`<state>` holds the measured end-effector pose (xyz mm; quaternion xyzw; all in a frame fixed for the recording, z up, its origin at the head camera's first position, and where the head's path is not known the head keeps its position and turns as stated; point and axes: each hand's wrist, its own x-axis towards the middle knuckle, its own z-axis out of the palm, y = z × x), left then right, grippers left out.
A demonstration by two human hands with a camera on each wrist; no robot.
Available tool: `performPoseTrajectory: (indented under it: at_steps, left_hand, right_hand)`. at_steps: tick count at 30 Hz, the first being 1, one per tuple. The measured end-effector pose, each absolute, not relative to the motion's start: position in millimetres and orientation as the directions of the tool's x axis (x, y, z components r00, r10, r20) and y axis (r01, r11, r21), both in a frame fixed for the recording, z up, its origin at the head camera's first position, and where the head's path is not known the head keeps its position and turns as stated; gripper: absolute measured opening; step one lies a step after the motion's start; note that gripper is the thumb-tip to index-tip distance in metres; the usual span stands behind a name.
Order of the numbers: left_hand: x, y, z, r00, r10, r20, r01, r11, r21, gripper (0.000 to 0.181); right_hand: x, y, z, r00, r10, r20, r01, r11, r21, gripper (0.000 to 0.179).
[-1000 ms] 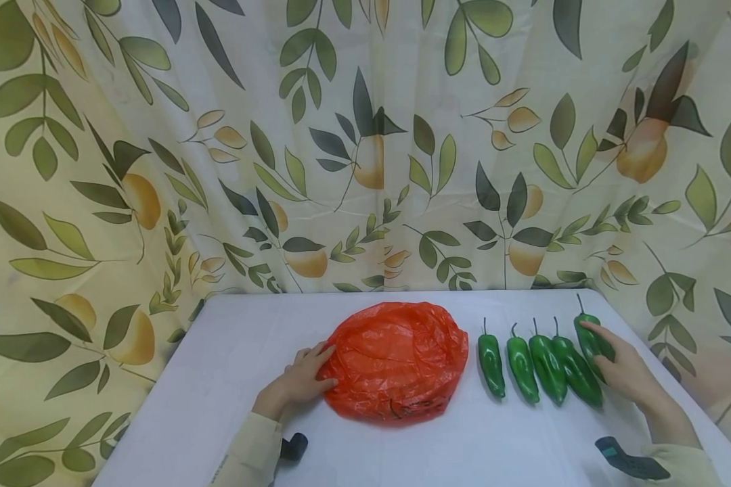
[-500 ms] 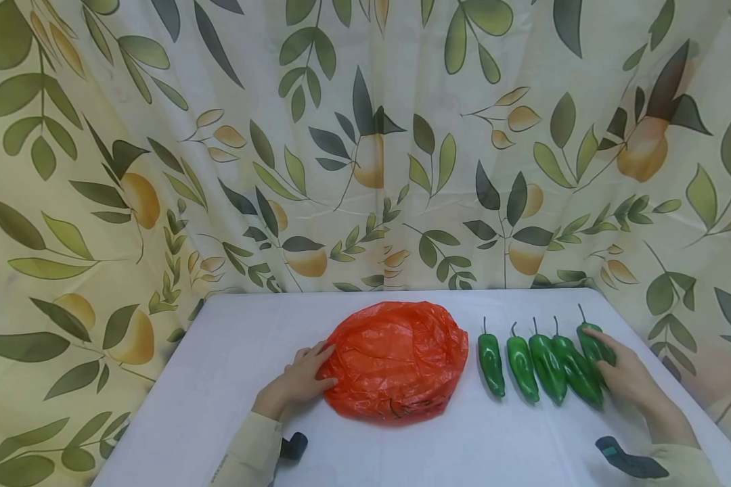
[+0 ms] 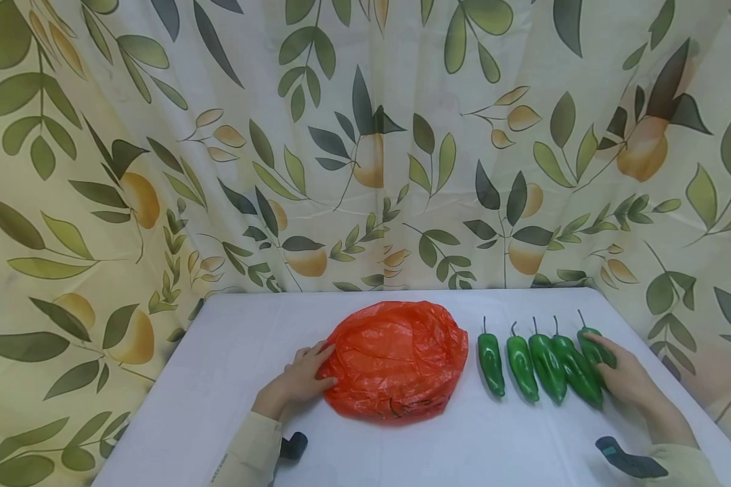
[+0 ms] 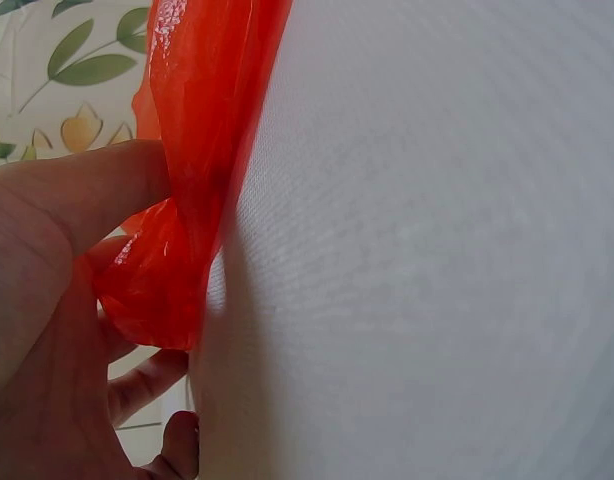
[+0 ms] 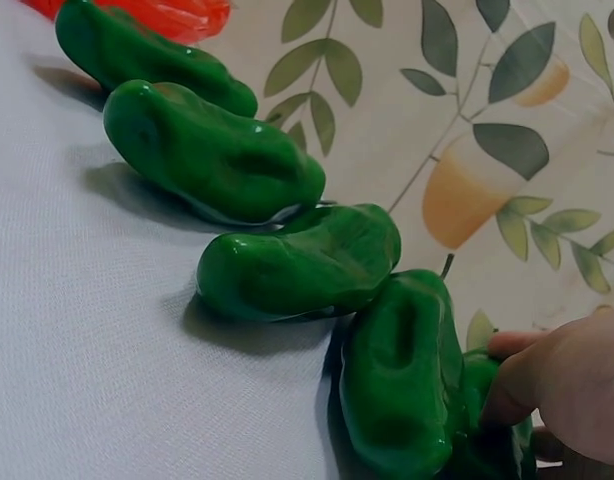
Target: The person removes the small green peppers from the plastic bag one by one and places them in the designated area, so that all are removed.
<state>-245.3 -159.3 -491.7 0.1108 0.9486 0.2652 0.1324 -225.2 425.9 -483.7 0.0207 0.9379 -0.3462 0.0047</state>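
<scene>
A crumpled red plastic bag (image 3: pixel 396 365) lies mid-table. At its left edge my left hand (image 3: pixel 307 375) holds the plastic between thumb and fingers; the bag (image 4: pixel 202 110) shows close up in the left wrist view. Several green peppers stand in a row to the right of the bag, stems pointing away. My right hand (image 3: pixel 627 375) grips the rightmost green pepper (image 3: pixel 593 348), thumb on its near side and fingers along the far side. That pepper lies against its neighbour, another green pepper (image 3: pixel 575 372). In the right wrist view the right hand (image 5: pixel 577 390) partly hides the gripped pepper.
The leftmost pepper (image 3: pixel 491 365) stands slightly apart from the others. A white cloth (image 3: pixel 451 453) covers the table. Behind it hangs a leaf-and-fruit patterned curtain (image 3: pixel 384 216). Dark wrist-worn devices sit on both wrists, one of them by the right sleeve (image 3: pixel 630 460).
The right hand has slid the rightmost pepper a little toward the person, so its stem lines up closer with the others. The left hand and the bag stay in place.
</scene>
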Motion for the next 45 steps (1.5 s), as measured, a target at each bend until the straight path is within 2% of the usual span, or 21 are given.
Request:
performPoseTrajectory:
  at_steps: [16, 39, 45]
  left_hand:
    - [-246.4, -159.8, -493.4, -0.94, 0.289, -0.184, 0.155, 0.838, 0.524, 0.075]
    - [-244.1, -159.3, -491.2, -0.941, 0.28, -0.19, 0.136, 0.826, 0.547, 0.076]
    - [-243.9, -159.7, -490.6, -0.941, 0.28, -0.188, 0.136, 0.827, 0.546, 0.075]
  right_hand:
    - [-224.3, 424.2, -484.6, -0.997, 0.034, -0.063, 0.066, 0.785, -0.616, 0.058]
    - [-221.9, 421.4, -475.2, -0.99, 0.049, -0.129, 0.113, 0.825, -0.554, 0.066]
    - [-221.7, 422.4, -473.3, -0.994, 0.047, -0.102, 0.095, 0.838, -0.537, 0.066]
